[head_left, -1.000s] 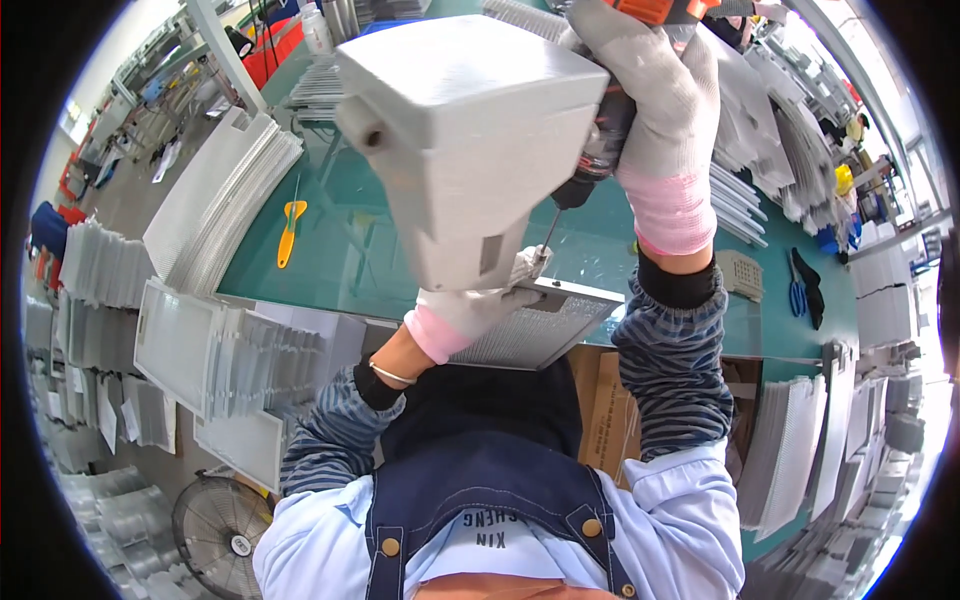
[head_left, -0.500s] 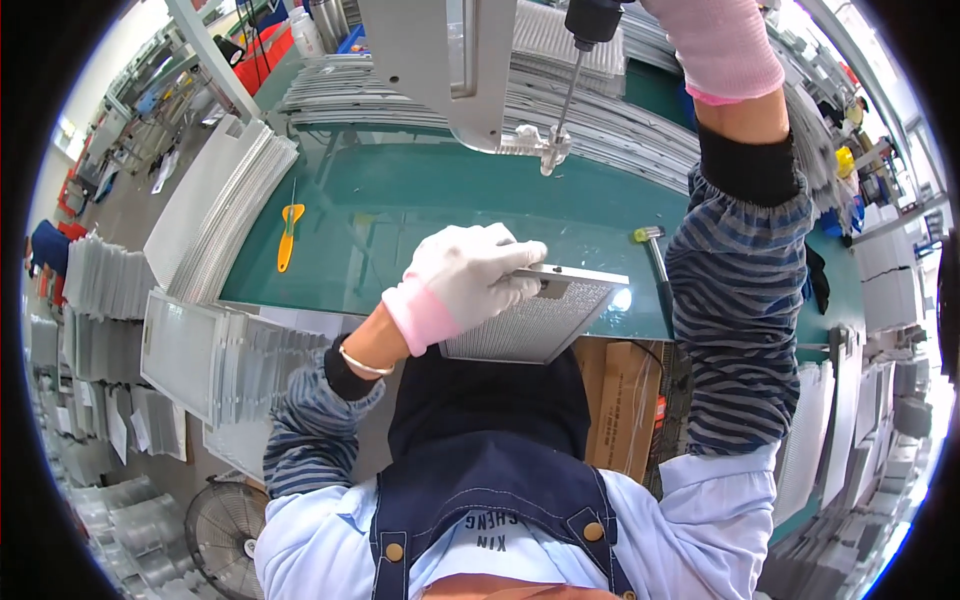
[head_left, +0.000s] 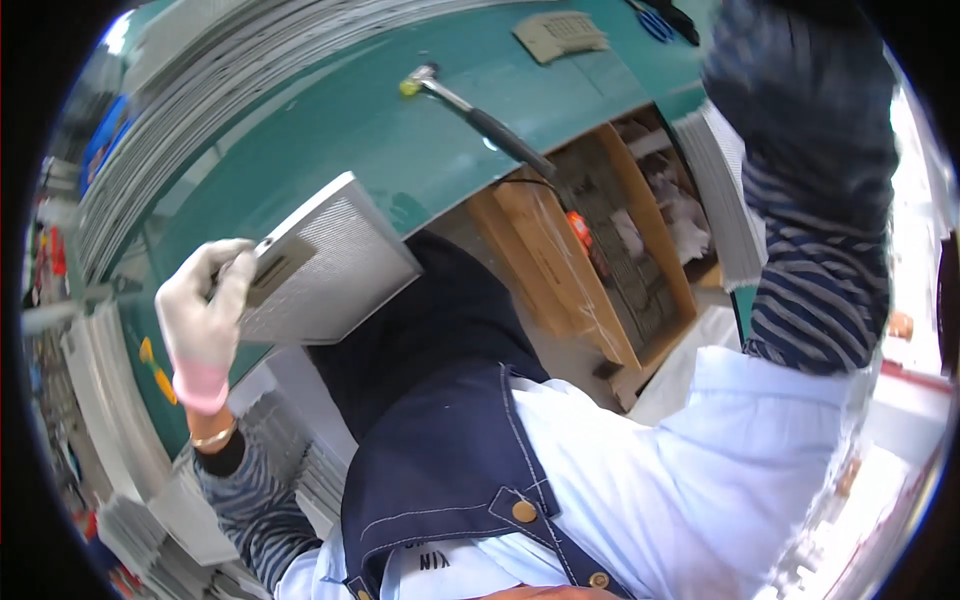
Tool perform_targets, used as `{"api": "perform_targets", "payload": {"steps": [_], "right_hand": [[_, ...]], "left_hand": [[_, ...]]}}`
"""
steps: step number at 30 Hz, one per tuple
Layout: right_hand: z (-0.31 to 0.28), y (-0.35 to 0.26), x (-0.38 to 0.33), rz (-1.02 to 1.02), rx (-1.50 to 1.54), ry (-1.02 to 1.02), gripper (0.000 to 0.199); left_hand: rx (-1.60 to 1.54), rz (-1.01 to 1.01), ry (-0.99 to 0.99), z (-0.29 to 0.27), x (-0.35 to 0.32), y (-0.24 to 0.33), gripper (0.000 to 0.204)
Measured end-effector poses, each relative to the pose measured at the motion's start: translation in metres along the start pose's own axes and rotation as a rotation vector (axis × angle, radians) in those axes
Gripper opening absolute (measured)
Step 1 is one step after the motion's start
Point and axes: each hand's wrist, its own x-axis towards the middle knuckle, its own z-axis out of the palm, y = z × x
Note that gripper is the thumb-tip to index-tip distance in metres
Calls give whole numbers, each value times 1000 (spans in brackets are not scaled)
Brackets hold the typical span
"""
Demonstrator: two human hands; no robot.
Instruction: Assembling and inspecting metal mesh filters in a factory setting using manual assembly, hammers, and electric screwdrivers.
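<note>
Right hand cut off past the top edge; only the raised striped sleeve (head_left: 815, 200) in view, so grip impossible to tell. Far rows of stacked metal panels (head_left: 250, 90) smeared by motion, single pieces hard to make out. Right rim washed out by glare, details there lost. Lower bench edge and the floor below hidden behind a dark blue denim apron (head_left: 450, 440) and pale blue shirt.

Left hand (head_left: 205, 310), in a white glove with a pink cuff, closed on the near-left edge of a flat rectangular grey metal mesh filter panel (head_left: 335, 265), fingers curled over its rim beside a dark handle plate. Panel tilted, resting at the front edge of the green-topped bench (head_left: 400, 150), partly overhanging toward the body. Thin gold bangle on the left wrist, above a striped cuff.

On the bench top, well apart from the panel: a hammer with a dark grip and a yellow-tipped head (head_left: 470, 110), lying slantwise; beyond it a small beige ribbed plate (head_left: 560, 35). Yellow-handled tool (head_left: 155, 365) near the bench's left edge. Under the bench, a brown cardboard box (head_left: 560, 270) holding mesh parts. More grey panel stacks at lower left, blurred.
</note>
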Motion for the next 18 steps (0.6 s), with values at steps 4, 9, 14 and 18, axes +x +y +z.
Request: {"api": "perform_targets", "payload": {"steps": [4, 9, 14, 18], "right_hand": [[-70, 79, -95, 22, -273, -106, 57], [4, 249, -384, 902, -328, -531, 36], [114, 314, -521, 1095, -372, -483, 37], [150, 305, -516, 1089, -210, -345, 50]], "left_hand": [[-28, 8, -114, -11, -5, -10, 12], [-105, -131, -362, -16, 9, -1, 19], [-129, -217, -304, -23, 16, 3, 22], [-93, -75, -334, -35, 9, -1, 19]]}}
